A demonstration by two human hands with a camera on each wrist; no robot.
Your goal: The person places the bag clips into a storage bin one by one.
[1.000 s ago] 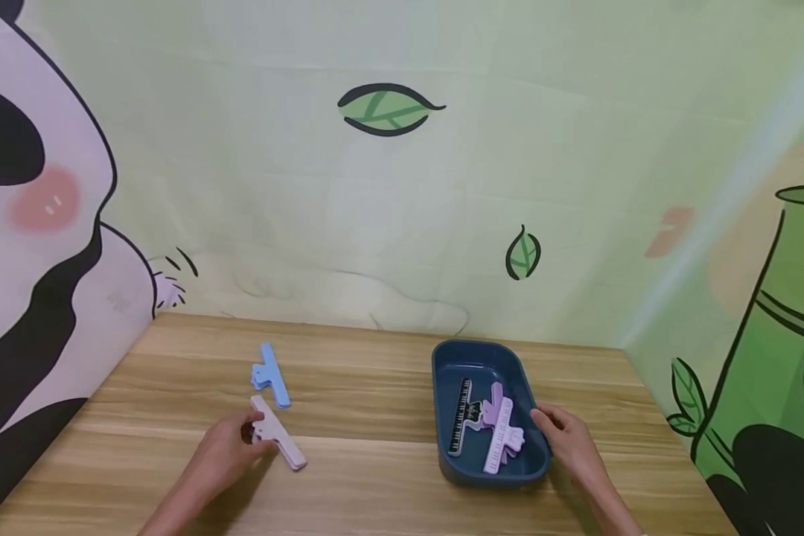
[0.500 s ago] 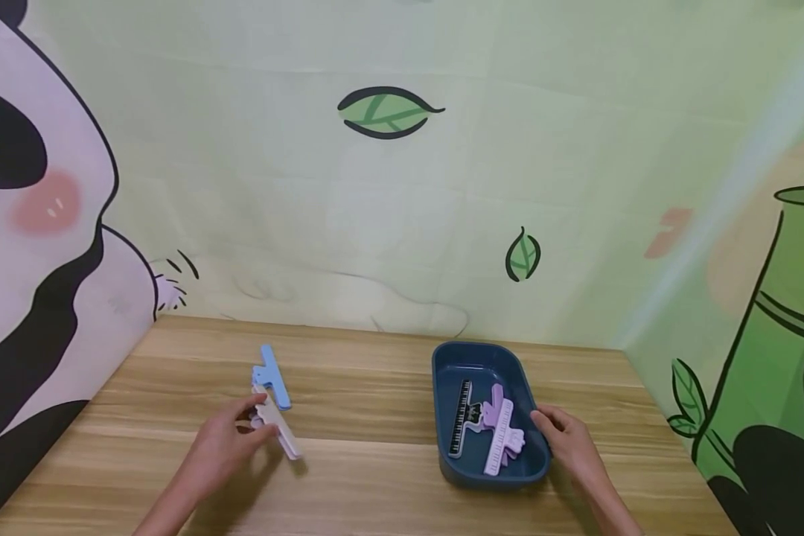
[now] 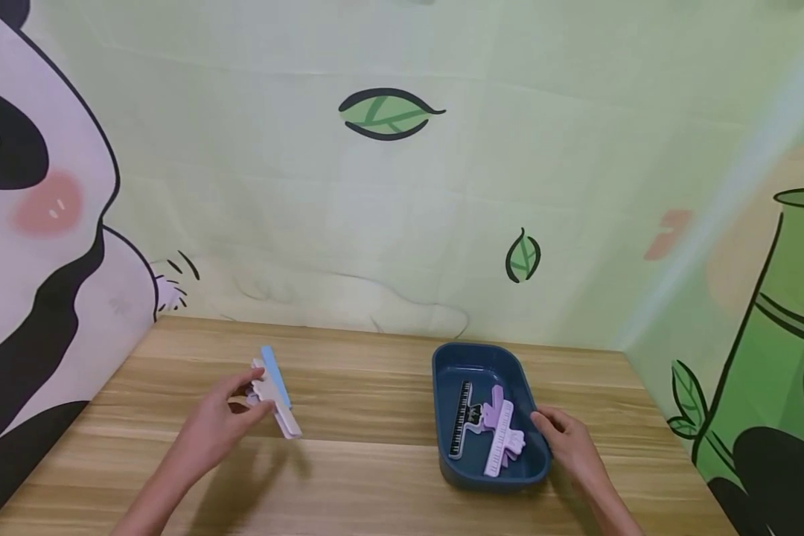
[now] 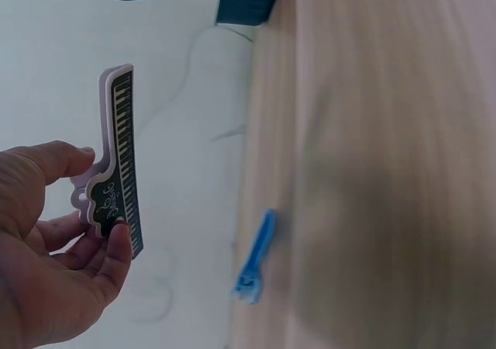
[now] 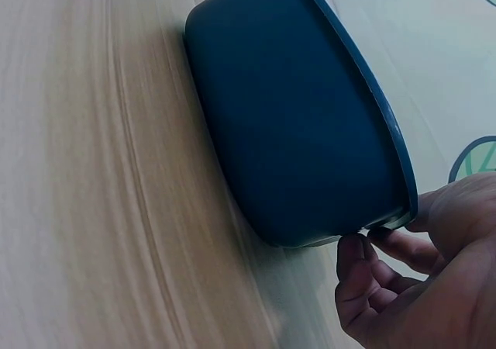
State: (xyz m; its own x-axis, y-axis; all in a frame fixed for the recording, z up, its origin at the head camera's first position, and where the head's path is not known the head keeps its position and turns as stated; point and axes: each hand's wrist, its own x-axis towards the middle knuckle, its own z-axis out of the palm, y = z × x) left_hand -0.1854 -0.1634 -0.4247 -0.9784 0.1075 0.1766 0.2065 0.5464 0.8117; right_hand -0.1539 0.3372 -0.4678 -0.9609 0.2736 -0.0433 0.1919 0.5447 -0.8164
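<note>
My left hand [image 3: 214, 420] pinches a white bag clip [image 3: 269, 390] by its middle, between thumb and fingers, and holds it above the table. In the left wrist view this clip [image 4: 122, 159] shows a black face printed with piano keys. Behind it lies a blue bag clip [image 3: 276, 374] on the table, partly covered by the white one in the head view. My right hand [image 3: 571, 445] holds the rim of a dark blue plastic tub [image 5: 294, 116] at its near right corner, fingers against the outside. Inside the tub are a black piano-key clip [image 3: 461, 420] and purple clips [image 3: 499, 439].
The wooden table [image 3: 362, 476] reaches back to a pale green wall cloth [image 3: 275, 186] printed with leaves. A printed panda [image 3: 127, 275] fills the left side, and printed bamboo [image 3: 764, 357] the right.
My left hand has lifted the white clip off the table and moved it back and up, over the near side of the blue clip. The right hand and the tub have stayed in place.
</note>
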